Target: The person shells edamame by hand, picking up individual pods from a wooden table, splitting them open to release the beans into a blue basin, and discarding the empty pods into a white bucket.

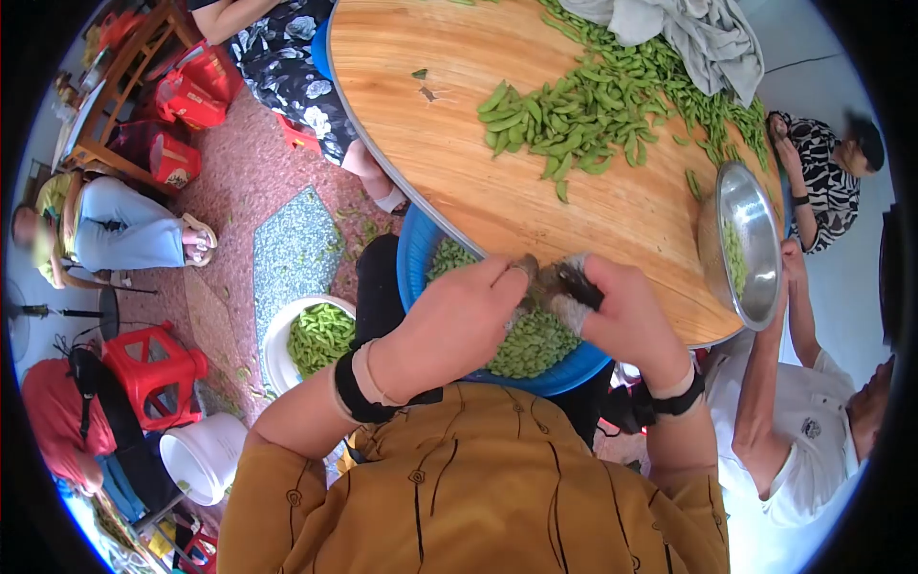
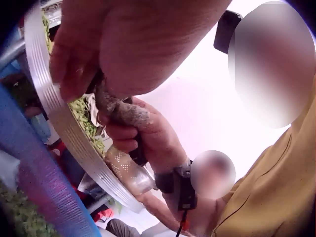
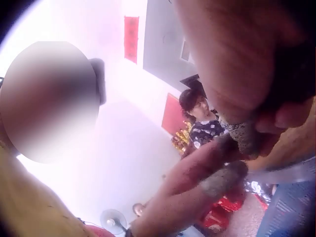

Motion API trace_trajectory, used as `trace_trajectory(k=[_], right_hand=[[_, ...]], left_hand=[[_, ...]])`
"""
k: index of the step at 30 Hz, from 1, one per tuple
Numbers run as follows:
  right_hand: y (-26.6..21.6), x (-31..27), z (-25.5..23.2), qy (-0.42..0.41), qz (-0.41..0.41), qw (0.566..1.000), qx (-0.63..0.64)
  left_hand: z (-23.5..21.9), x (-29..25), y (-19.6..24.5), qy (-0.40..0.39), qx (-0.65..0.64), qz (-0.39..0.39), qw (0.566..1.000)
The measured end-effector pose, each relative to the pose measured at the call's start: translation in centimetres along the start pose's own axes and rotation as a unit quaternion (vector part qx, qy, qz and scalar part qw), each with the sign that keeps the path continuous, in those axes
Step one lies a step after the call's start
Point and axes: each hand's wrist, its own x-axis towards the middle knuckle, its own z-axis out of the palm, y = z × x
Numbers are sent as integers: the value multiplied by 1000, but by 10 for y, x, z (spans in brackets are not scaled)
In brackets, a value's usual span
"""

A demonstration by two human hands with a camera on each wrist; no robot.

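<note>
Over a blue plastic basket (image 1: 411, 258) full of shelled green beans (image 1: 531, 344), both hands meet at their fingertips. My right hand (image 1: 617, 306) grips a slim dark object (image 1: 579, 285), its black end jutting below the fingers in the left wrist view (image 2: 138, 154). Grey wrapping covers the right thumb (image 2: 131, 114). My left hand (image 1: 459, 311) comes in from the other side, its fingers bent toward the thumb. Grey wrapping (image 3: 224, 180) also shows on a left digit in the right wrist view. I cannot tell what lies between the left fingertips.
A round wooden table (image 1: 430, 124) bears heaps of green soybean pods (image 1: 574, 120), a grey cloth (image 1: 688, 38) and a metal bowl (image 1: 765, 244) at its right edge. A white bucket (image 1: 277, 349) of pods stands at left. Red stool (image 1: 153, 368) and seated people surround the table.
</note>
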Motion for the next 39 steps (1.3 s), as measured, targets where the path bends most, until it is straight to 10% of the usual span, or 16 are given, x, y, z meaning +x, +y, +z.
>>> trace_trajectory(k=[8, 14, 21, 23, 30, 31, 32, 33, 35, 37, 39], right_hand=[[20, -15, 17, 72, -14, 993, 93], [7, -29, 15, 78, 30, 982, 170], [6, -39, 14, 16, -1, 994, 112], [8, -41, 16, 21, -7, 991, 130], [12, -46, 24, -89, 180, 842, 501], [13, -46, 27, -101, 185, 793, 572], [14, -46, 34, -101, 185, 792, 572], [17, -46, 44, -56, 105, 860, 497], [29, -44, 57, -9, 24, 911, 412], [41, -43, 60, 84, -171, 980, -50], [36, -47, 56, 49, -98, 994, -10]], left_hand=[[11, 4, 6, -91, -156, -78, 981], [19, -2, 9, 0, -376, -156, 913], [23, -4, 10, -34, -328, -175, 928], [16, -4, 14, 16, -91, -43, 995], [22, -16, 4, 6, -117, 0, 993], [24, -19, 5, -39, -449, -168, 877], [26, -21, 5, -78, -711, -311, 626], [30, -24, 4, -77, -711, -311, 626], [39, -29, -2, -82, -845, -295, 439], [44, -32, -11, -72, -809, -335, 478], [44, -33, -16, -60, -770, -373, 515]])
